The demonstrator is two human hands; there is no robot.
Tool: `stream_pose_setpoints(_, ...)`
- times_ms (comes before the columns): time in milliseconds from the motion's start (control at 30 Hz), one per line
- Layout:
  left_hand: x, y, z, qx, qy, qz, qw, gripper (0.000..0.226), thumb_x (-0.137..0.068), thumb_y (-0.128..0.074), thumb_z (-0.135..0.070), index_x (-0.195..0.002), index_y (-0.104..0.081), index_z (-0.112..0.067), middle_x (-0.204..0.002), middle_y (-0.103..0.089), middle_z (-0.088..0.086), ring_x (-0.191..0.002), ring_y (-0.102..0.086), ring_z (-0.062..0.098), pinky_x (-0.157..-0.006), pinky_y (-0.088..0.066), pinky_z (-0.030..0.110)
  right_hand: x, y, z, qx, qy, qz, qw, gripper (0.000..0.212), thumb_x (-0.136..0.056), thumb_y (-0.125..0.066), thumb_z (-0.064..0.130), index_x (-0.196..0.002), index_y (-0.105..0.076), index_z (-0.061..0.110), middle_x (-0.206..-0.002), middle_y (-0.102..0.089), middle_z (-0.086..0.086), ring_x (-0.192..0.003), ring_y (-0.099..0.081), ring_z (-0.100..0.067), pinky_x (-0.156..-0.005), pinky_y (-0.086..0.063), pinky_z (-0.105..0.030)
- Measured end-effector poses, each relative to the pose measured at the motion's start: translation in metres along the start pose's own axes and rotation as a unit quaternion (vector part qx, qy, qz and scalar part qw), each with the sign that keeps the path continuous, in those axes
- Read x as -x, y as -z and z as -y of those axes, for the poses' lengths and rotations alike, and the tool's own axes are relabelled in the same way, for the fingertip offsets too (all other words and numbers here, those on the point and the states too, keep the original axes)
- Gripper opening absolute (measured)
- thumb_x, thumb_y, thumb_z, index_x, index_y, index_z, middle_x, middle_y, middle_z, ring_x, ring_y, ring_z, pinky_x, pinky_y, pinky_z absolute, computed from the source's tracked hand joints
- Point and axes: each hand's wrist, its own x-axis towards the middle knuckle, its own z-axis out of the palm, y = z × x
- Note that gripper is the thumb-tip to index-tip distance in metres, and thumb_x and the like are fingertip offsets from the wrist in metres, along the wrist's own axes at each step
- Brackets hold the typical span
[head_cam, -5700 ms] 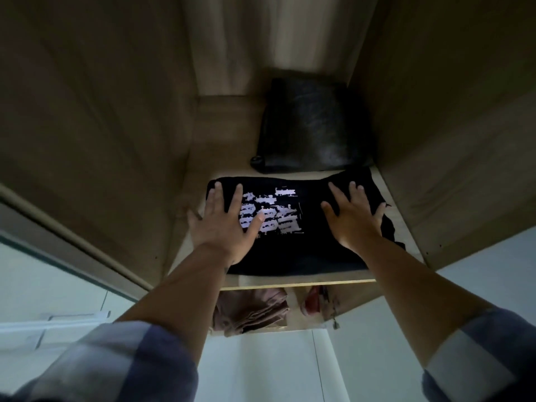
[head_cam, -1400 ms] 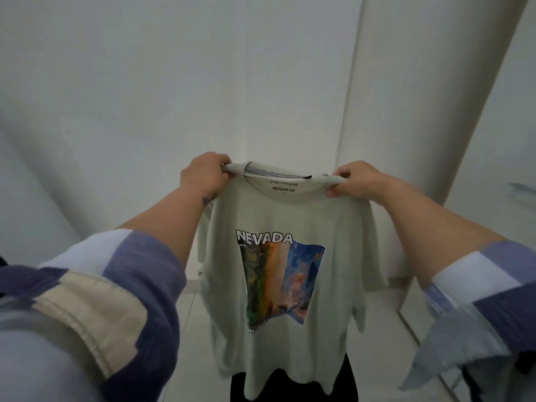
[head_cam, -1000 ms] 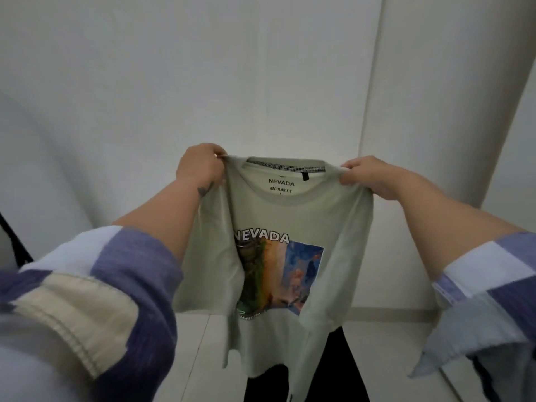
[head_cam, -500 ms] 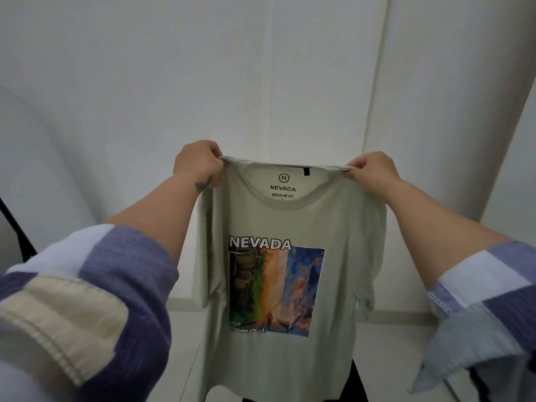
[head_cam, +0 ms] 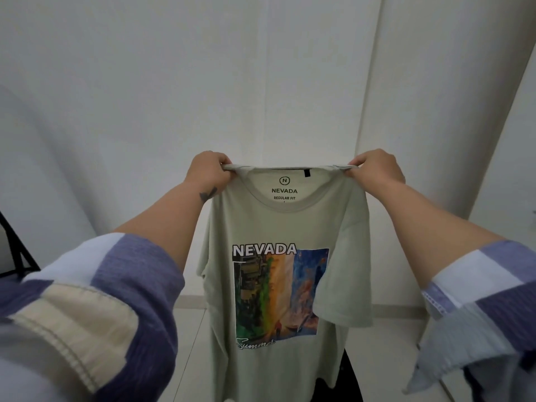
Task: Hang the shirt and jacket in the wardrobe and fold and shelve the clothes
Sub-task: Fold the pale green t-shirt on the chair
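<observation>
1. Change since the previous frames: the pale green T-shirt (head_cam: 278, 227), held slack and twisted a second ago, is now stretched flat between the hands, print facing the viewer; the dark folded garment pressed onto the wardrobe shelf several seconds ago is out of view.
2. Nearest: patchwork sleeves (head_cam: 95, 291) in violet, white and cream, pushed up both forearms.
3. Middle, left hand (head_cam: 209, 172): its grip is clenched on the shirt's shoulder seam beside the collar.
4. Middle, right hand (head_cam: 374, 169): its grip pinches the opposite shoulder seam, level with the left.
5. Location of the garment: in mid-air at arm's length, hanging free below the hands; the right sleeve is doubled forward over the edge of the print. No bench or shelf is visible.
6. Farthest: white wall panels (head_cam: 174, 82), a skirting line and pale floor (head_cam: 391, 343); a dark stand edge at far left.
7. Risk, as a judgement: folding in the air with no support could trap the doubled sleeve, leaving a lopsided fold; a loosened pinch could drop one shoulder.
</observation>
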Motion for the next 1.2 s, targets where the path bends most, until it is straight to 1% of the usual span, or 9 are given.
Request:
stream_pose_setpoints(167,-0.004,-0.007,-0.003,-0.042,0.052,-0.059,0.996,0.019,-0.088,-0.051,-0.011,-0.094,-0.069,-0.01,-0.103,-0.064,0.013,-0.093,-0.06,0.032,-0.069,-0.041,0.029,-0.003,-0.006,0.012,0.028,-0.032,-0.017,0.999,0.018,-0.084,-0.061,0.022,-0.097,-0.073,0.025,-0.106,-0.069,-0.003,-0.095,-0.063,-0.028,-0.07,-0.041,-0.028)
stream_pose_setpoints(267,-0.008,-0.011,-0.008,0.107,0.074,-0.05,0.99,0.015,-0.088,-0.05,-0.009,-0.078,-0.06,-0.015,-0.093,-0.059,0.007,-0.083,-0.053,0.025,-0.064,-0.038,0.028,-0.006,-0.006,0.016,0.042,-0.094,-0.031,0.994,0.018,-0.081,-0.058,0.014,-0.094,-0.07,0.016,-0.098,-0.069,-0.007,-0.089,-0.065,-0.029,-0.069,-0.043,-0.027)
stream_pose_setpoints(367,-0.009,-0.01,-0.017,0.277,0.079,0.032,0.957,0.029,-0.09,-0.053,-0.011,-0.064,-0.043,-0.019,-0.068,-0.046,0.0,-0.068,-0.04,0.019,-0.056,-0.029,0.028,-0.006,-0.002,0.013,0.018,-0.171,0.027,0.985,0.014,-0.079,-0.053,-0.001,-0.071,-0.063,0.006,-0.057,-0.068,-0.008,-0.059,-0.061,-0.021,-0.054,-0.042,-0.022)
stream_pose_setpoints(433,-0.009,-0.007,-0.022,0.368,0.085,0.081,0.922,0.031,-0.092,-0.05,-0.011,-0.065,-0.037,-0.019,-0.071,-0.044,0.0,-0.066,-0.04,0.018,-0.058,-0.03,0.028,-0.007,-0.005,0.008,-0.021,-0.217,0.088,0.972,0.019,-0.083,-0.051,-0.002,-0.073,-0.067,0.002,-0.068,-0.073,-0.01,-0.057,-0.063,-0.021,-0.051,-0.046,-0.025)
stream_pose_setpoints(533,-0.011,-0.006,-0.026,0.444,0.089,0.097,0.886,0.028,-0.092,-0.046,-0.011,-0.066,-0.038,-0.019,-0.079,-0.048,-0.001,-0.071,-0.044,0.018,-0.066,-0.038,0.029,-0.013,-0.015,0.002,-0.056,-0.22,0.107,0.968,0.024,-0.086,-0.041,-0.003,-0.079,-0.063,-0.008,-0.092,-0.071,-0.024,-0.079,-0.07,-0.035,-0.076,-0.058,-0.045)
stream_pose_setpoints(767,-0.02,-0.004,-0.002,0.043,-0.024,0.081,0.996,0.012,-0.089,-0.056,-0.025,-0.081,-0.049,-0.02,-0.078,-0.051,-0.005,-0.074,-0.045,0.015,-0.063,-0.032,0.027,-0.016,-0.023,0.001,-0.071,-0.236,0.064,0.967,0.02,-0.085,-0.044,-0.007,-0.088,-0.064,-0.009,-0.098,-0.068,-0.026,-0.092,-0.068,-0.04,-0.082,-0.056,-0.049)
stream_pose_setpoints(933,-0.013,-0.014,0.016,-0.266,-0.032,-0.004,0.964,0.026,-0.091,-0.055,-0.041,-0.1,-0.063,-0.018,-0.104,-0.063,0.008,-0.099,-0.059,0.03,-0.07,-0.034,0.031,-0.02,-0.032,0.006,-0.086,-0.2,0.031,0.976,0.024,-0.08,-0.045,-0.005,-0.095,-0.065,-0.004,-0.1,-0.068,-0.025,-0.088,-0.068,-0.039,-0.076,-0.057,-0.052)
stream_pose_setpoints(1100,-0.014,-0.023,0.019,-0.147,0.064,0.024,0.987,0.021,-0.09,-0.049,-0.013,-0.099,-0.066,-0.004,-0.106,-0.066,0.019,-0.096,-0.063,0.037,-0.075,-0.05,0.033,-0.019,-0.033,0.019,-0.071,-0.154,-0.001,0.986,0.035,-0.077,-0.046,0.002,-0.106,-0.065,0.003,-0.105,-0.067,-0.02,-0.094,-0.066,-0.039,-0.082,-0.056,-0.049)
stream_pose_setpoints(1200,-0.018,-0.023,0.013,-0.011,0.101,0.084,0.991,0.027,-0.094,-0.047,-0.02,-0.096,-0.062,0.003,-0.107,-0.065,0.019,-0.09,-0.06,0.032,-0.069,-0.044,0.028,-0.019,-0.03,0.022,-0.064,-0.153,-0.024,0.986,0.033,-0.08,-0.046,0.003,-0.106,-0.065,0.003,-0.108,-0.067,-0.02,-0.096,-0.065,-0.039,-0.085,-0.055,-0.047)
